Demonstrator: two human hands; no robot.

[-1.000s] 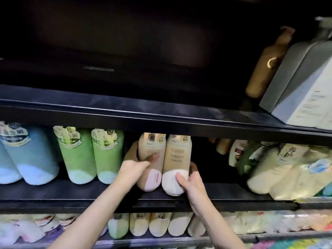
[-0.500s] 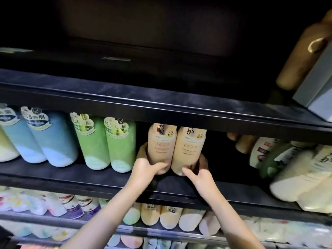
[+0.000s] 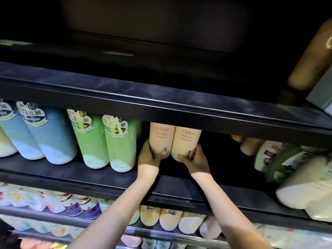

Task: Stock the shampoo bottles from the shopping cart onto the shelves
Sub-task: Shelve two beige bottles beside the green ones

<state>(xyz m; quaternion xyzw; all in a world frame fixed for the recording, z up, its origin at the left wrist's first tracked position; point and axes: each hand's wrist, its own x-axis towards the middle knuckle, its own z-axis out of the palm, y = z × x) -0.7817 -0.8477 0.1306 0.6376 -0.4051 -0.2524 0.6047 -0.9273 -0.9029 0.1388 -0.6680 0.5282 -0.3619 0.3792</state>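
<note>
Your left hand [image 3: 150,158] grips the base of the left peach bottle [image 3: 161,136], fingers curled round its far side and thumb pressed across the front near the bottom. Your right hand [image 3: 195,159] grips the base of the right peach bottle [image 3: 186,141] in the same manner, thumb on the front and fingers wrapped round the right flank. Both bottles stand side by side, touching, on the dark middle shelf [image 3: 107,178], set well back from its front edge; their upper parts are hidden behind the front lip of the upper shelf [image 3: 161,106]. From the pair, at 9 o'clock and just beside it stand two green bottles [image 3: 106,141], upright and touching one another. Further out at 9 o'clock stand two blue bottles [image 3: 45,137]. At 3 o'clock, well apart from the pair across a dark gap, lies a cluster of white and green bottles [image 3: 280,159]; motion blur prevents telling how they lie. At 6 o'clock, on the lower shelf [image 3: 45,216], a row of pale yellow and white bottles [image 3: 170,219] sits beneath your forearms. At 1 o'clock, on the upper shelf, a brown bottle [image 3: 310,56] leans against a grey box [image 3: 321,94].
</note>
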